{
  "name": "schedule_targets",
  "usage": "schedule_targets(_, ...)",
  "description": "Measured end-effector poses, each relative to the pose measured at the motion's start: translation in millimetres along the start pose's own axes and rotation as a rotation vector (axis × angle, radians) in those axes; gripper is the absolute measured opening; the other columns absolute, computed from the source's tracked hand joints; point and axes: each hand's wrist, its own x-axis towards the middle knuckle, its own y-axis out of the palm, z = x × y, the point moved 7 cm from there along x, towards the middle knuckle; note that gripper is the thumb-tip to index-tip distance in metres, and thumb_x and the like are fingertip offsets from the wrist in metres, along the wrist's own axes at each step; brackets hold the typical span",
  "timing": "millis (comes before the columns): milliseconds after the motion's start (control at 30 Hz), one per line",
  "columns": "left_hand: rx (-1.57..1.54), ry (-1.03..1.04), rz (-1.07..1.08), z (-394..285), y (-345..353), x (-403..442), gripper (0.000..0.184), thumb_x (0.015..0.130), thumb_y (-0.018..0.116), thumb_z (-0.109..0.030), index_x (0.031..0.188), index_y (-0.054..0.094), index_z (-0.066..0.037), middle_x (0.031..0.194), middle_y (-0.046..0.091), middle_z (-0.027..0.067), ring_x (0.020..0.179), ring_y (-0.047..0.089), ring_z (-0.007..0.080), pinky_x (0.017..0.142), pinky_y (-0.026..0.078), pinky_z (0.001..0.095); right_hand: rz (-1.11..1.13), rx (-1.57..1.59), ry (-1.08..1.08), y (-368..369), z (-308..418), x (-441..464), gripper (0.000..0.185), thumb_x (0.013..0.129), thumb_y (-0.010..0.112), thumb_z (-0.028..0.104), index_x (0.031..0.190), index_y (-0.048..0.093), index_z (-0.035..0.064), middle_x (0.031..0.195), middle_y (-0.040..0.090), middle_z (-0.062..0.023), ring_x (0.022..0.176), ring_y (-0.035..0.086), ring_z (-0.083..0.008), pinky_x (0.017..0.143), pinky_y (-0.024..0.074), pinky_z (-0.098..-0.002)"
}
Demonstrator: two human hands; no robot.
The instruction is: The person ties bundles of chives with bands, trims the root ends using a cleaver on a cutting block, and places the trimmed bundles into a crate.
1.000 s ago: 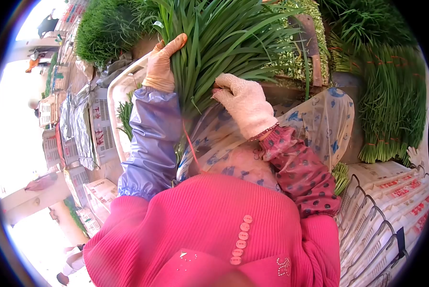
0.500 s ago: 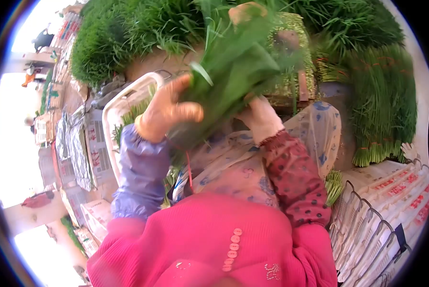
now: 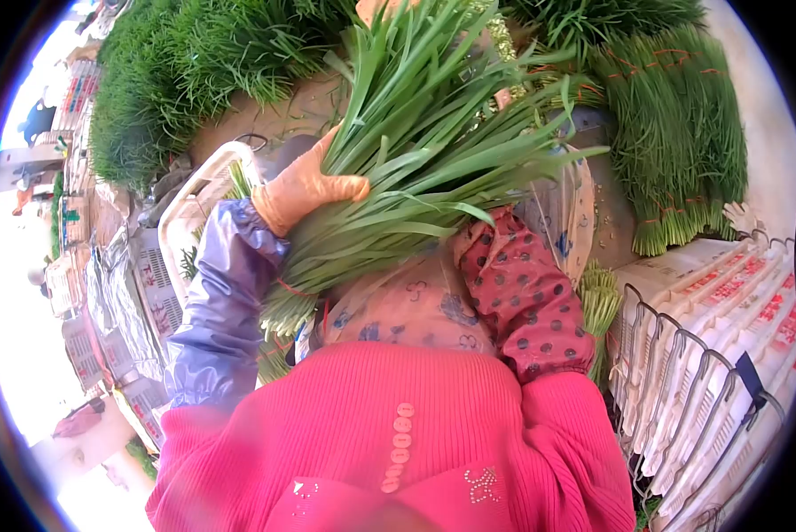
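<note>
My left hand, in an orange glove, grips a bunch of garlic chives, its thumb stretched across the leaves. The bunch lies slanted above my lap. Its pale cut ends point to the lower left, with a red band near them, and its loose leaf tips fan out to the upper right. Leaves cover my right hand completely. Only the dotted red sleeve of that arm shows, reaching up to the underside of the bunch, so its fingers cannot be seen.
Left of the bunch stands a white plastic basket with greens inside. Loose chives are heaped at the back. Banded bunches stand at the right, above stacked white crates with metal handles. A tan shape at the top edge is unclear.
The chives were blurred by motion and now show sharply, with leaves fanned to the right. My left hand has closed on them. My right hand, visible before, is now hidden beneath the leaves.
</note>
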Motion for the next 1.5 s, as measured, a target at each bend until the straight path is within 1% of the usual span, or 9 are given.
schedule_targets(67, -0.250, -0.133, -0.189, -11.7, 0.9, -1.9, 0.058, 0.086, 0.078, -0.033, 0.129, 0.056, -0.001, 0.099, 0.065, 0.0030, 0.084, 0.060, 0.0123, 0.077, 0.051, 0.0276, -0.084, 0.090, -0.028, -16.0, 7.1, -3.8, 0.031, 0.096, 0.059, 0.019, 0.119, 0.061, -0.0005, 0.108, 0.067, -0.0081, 0.093, 0.063, -0.0179, 0.083, 0.0524, -0.0337)
schedule_targets(333, -0.210, -0.085, -0.535, -5.7, -14.0, -39.1, 0.038, 0.087, 0.077, -0.025, 0.114, 0.066, 0.000, 0.098, 0.072, 0.0046, 0.088, 0.064, 0.0117, 0.082, 0.051, 0.0271, -0.435, -0.138, -0.490, -137.2, 81.5, -24.8, 0.029, 0.098, 0.058, 0.020, 0.119, 0.060, 0.0006, 0.109, 0.066, -0.0072, 0.092, 0.063, -0.0183, 0.084, 0.0527, -0.0353)
schedule_targets(433, -0.163, -0.044, -0.621, -5.5, -15.7, -45.1, 0.039, 0.087, 0.078, -0.025, 0.114, 0.066, 0.000, 0.097, 0.073, 0.0052, 0.088, 0.065, 0.0118, 0.083, 0.051, 0.0272, -0.840, -0.016, -0.610, -120.9, 138.6, -89.8, 0.022, 0.098, 0.057, 0.016, 0.113, 0.063, 0.0011, 0.103, 0.067, -0.0055, 0.087, 0.061, -0.0145, 0.079, 0.0524, -0.0309)
schedule_targets(567, -0.239, -0.038, -0.667, -11.5, -12.8, -44.4, 0.036, 0.086, 0.077, -0.021, 0.112, 0.065, 0.002, 0.096, 0.074, 0.0062, 0.090, 0.067, 0.0118, 0.084, 0.051, 0.0258, -0.442, -0.661, -0.585, -22.8, 176.2, -122.7, 0.012, 0.092, 0.062, 0.013, 0.100, 0.068, 0.0071, 0.094, 0.070, -0.0031, 0.080, 0.064, -0.0126, 0.069, 0.0506, -0.0272)
schedule_targets(700, -0.178, -0.059, -0.662, -7.5, -17.9, -46.2, 0.035, 0.087, 0.076, -0.019, 0.113, 0.064, 0.002, 0.096, 0.074, 0.0066, 0.090, 0.067, 0.0119, 0.085, 0.051, 0.0252, -0.077, -1.258, -0.340, 38.2, 142.1, -96.3, 0.027, 0.087, 0.066, 0.030, 0.098, 0.067, 0.0044, 0.098, 0.068, -0.0172, 0.090, 0.066, -0.0349, 0.078, 0.0508, -0.0436)
schedule_targets(1033, -0.331, -0.134, -0.554, -16.1, -17.4, -54.2, 0.033, 0.088, 0.075, -0.017, 0.113, 0.064, 0.002, 0.101, 0.072, 0.0065, 0.091, 0.066, 0.0106, 0.083, 0.052, 0.0252, 0.169, -1.032, -0.148, 50.0, 110.8, -50.8, 0.033, 0.086, 0.064, 0.032, 0.096, 0.069, 0.0015, 0.089, 0.068, -0.0213, 0.089, 0.065, -0.0391, 0.077, 0.0506, -0.0445)
schedule_targets(1067, -0.322, -0.133, -0.548, -16.0, -18.4, -54.5, 0.033, 0.088, 0.075, -0.017, 0.113, 0.064, 0.002, 0.101, 0.072, 0.0064, 0.092, 0.065, 0.0107, 0.083, 0.052, 0.0252, 0.184, -1.073, -0.460, 52.2, 111.8, -49.0, 0.029, 0.086, 0.063, 0.028, 0.099, 0.069, 0.0028, 0.085, 0.069, -0.0184, 0.085, 0.066, -0.0394, 0.073, 0.0513, -0.0441)
schedule_targets(1333, -0.282, -0.093, -0.579, -18.5, -19.5, -56.5, 0.032, 0.087, 0.075, -0.016, 0.110, 0.065, 0.004, 0.098, 0.073, 0.0069, 0.089, 0.067, 0.0122, 0.083, 0.053, 0.0257, -0.059, -1.514, -0.906, 66.9, 113.2, -83.5, 0.013, 0.087, 0.060, 0.014, 0.094, 0.067, 0.0055, 0.074, 0.065, -0.0207, 0.072, 0.067, -0.0332, 0.062, 0.0521, -0.0414)
schedule_targets(1500, -0.281, -0.040, -0.659, -24.2, -9.9, -62.0, 0.030, 0.087, 0.075, -0.014, 0.109, 0.065, 0.004, 0.094, 0.073, 0.0077, 0.087, 0.068, 0.0132, 0.083, 0.054, 0.0261, 0.109, -0.349, -0.059, 34.7, 83.0, -55.6, 0.010, 0.091, 0.054, 0.014, 0.092, 0.058, 0.0049, 0.058, 0.053, -0.0029, 0.048, 0.049, -0.0146, 0.046, 0.0374, -0.0292)
